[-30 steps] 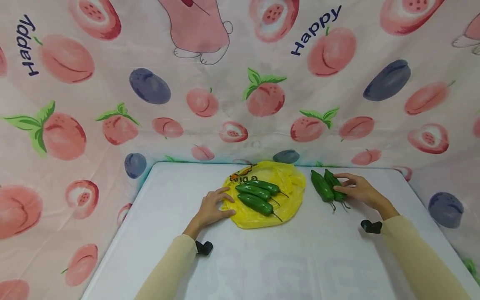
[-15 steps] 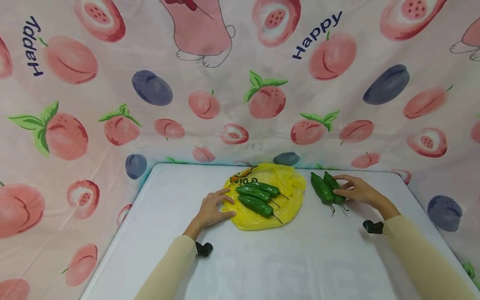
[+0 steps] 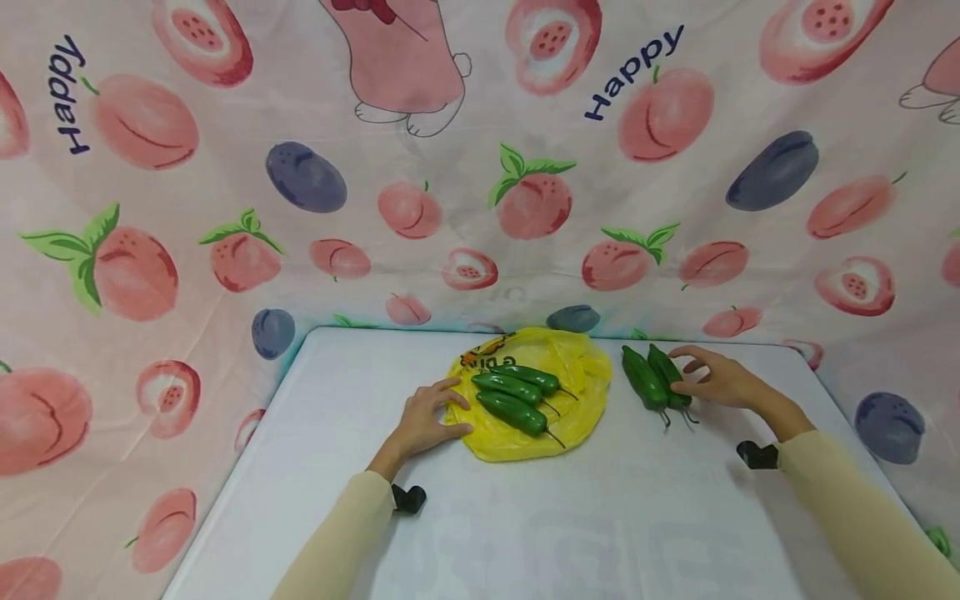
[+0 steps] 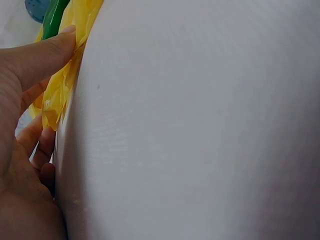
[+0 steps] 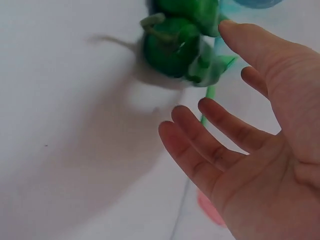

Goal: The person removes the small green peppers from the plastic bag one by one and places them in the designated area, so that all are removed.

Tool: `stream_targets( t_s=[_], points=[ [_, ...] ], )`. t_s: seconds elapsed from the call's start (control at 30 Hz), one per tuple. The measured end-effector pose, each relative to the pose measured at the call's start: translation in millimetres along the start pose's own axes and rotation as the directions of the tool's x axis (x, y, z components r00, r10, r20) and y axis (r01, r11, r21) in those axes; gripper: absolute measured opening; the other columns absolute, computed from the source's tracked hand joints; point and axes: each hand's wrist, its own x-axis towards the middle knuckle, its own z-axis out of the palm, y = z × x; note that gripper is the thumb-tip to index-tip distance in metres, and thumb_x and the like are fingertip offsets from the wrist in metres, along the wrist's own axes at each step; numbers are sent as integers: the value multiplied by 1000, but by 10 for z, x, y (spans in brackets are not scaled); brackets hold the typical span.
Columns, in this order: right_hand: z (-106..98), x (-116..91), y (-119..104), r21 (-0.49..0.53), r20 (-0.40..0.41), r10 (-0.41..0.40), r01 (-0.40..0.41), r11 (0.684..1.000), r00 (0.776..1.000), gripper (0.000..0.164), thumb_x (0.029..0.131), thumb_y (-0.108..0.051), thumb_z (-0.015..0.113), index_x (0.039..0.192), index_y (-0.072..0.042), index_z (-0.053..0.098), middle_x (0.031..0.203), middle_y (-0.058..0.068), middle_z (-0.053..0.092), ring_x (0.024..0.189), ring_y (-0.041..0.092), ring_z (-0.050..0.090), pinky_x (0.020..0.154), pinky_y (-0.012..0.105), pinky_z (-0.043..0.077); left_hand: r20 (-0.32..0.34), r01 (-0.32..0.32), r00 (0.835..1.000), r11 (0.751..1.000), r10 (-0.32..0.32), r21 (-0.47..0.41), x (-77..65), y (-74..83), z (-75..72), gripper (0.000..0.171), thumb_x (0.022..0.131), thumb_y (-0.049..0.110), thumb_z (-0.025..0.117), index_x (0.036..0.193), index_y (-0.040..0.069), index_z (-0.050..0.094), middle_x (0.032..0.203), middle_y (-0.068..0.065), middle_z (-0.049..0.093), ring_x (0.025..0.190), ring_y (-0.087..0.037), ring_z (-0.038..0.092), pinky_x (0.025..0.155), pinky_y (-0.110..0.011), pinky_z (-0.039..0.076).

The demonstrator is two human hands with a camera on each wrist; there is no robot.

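step in hand, as i judge it: positioning my right hand (image 3: pixel 711 379) at the outer green pepper (image 3: pixel 666 372), either to take it up or to leave it; this moment alone does not settle which. if taking it up, the next move calls for bringing thumb and fingertips together across its body, without disturbing the inner green pepper (image 3: pixel 642 375) alongside.

finger state, right: released and spread, nothing grasped. whether the thumb tip touches the pepper, i cannot tell. finger state, left: my left hand (image 3: pixel 422 418) is relaxed, thumb and fingers spread against the edge of the yellow bag (image 3: pixel 587 421).

location: the pair lies on the white table (image 3: pixel 585 525), just right of the bag. three green peppers (image 3: pixel 512 413) lie on the bag, side by side.

orientation: the pair's long axes run roughly front to back, tips away from me and slightly left, stems toward me. the three lie more crosswise, tips left, stems right and slightly toward me.
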Motion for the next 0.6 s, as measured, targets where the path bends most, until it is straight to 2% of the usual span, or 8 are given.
stream_targets(
  t_s=[0.17,0.37,0.6],
  points=[
    [-34,-21,-153,-58,-60,-74,71,996,995,67,95,-32,76,148,-7,43,130,35,57,105,47,67,77,55,58,-3,6,1000,1000,-6,-4,-1,-2,-5,26,84,35,86,105,27,73,158,-5,47,137,-37,42,113,-61,24],
    [-70,-17,-371,-111,-119,-172,159,981,978,60,95,-21,76,146,-8,48,132,32,58,104,48,67,80,57,58,1,-4,1000,1000,4,0,7,-15,5,26,84,35,86,106,27,73,158,-5,47,137,-37,43,113,-61,24],
    [-60,-8,-630,-129,-187,-272,251,959,944,56,94,-18,77,144,-8,53,130,24,63,101,40,69,78,48,60,3,-8,1000,1000,8,7,9,-3,-3,26,85,34,85,106,26,73,158,-6,46,137,-38,43,113,-61,24]
  ],
)
